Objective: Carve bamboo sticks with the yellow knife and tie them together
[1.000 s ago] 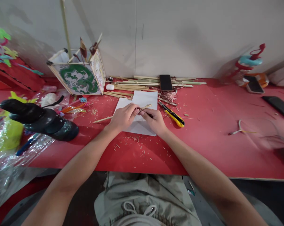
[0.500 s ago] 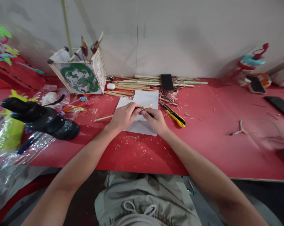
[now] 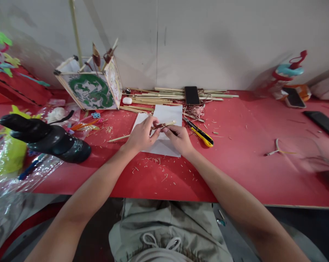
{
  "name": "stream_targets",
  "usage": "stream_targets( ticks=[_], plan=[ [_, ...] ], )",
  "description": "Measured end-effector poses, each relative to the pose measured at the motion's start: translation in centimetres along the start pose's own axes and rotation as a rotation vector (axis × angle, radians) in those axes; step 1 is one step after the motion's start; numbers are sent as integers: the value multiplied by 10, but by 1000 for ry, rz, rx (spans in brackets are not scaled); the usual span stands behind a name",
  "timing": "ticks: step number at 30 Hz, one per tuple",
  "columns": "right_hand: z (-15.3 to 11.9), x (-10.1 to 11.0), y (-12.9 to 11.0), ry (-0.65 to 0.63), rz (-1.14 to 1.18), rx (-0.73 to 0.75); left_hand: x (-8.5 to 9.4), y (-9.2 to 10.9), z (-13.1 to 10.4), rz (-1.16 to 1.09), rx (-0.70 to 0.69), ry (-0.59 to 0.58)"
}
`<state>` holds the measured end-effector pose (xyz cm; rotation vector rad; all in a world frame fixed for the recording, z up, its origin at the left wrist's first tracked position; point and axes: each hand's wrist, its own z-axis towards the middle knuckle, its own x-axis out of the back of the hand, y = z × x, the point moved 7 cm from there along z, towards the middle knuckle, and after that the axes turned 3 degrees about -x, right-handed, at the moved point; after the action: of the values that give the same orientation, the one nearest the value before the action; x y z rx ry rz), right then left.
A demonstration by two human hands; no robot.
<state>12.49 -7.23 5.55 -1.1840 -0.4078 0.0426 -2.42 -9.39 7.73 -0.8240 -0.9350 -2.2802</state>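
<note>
Your right hand (image 3: 179,138) pinches a slim, pale, brown-wrapped wooden stick (image 3: 168,123); your left hand (image 3: 140,134) curls alongside, grip unclear. Probably light, stiff: pinch mid-length.

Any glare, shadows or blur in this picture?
In the head view: glints on the crumpled clear plastic bag and glossy black bottle; a soft shadow of the tall pale rod on the grey wall; haze over the red-topped bottle; brown binding on the short pale stick being held, too small to read finely.
</note>
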Motion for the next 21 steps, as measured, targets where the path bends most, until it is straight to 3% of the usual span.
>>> stream_targets(
  ticks=[9,21],
  plan=[
    [1,4,1,34,-6,-8,4,8,4,0,-56,1],
    [1,4,3,31,1,-8,2,1,3,-31,-28,51]
  ],
)
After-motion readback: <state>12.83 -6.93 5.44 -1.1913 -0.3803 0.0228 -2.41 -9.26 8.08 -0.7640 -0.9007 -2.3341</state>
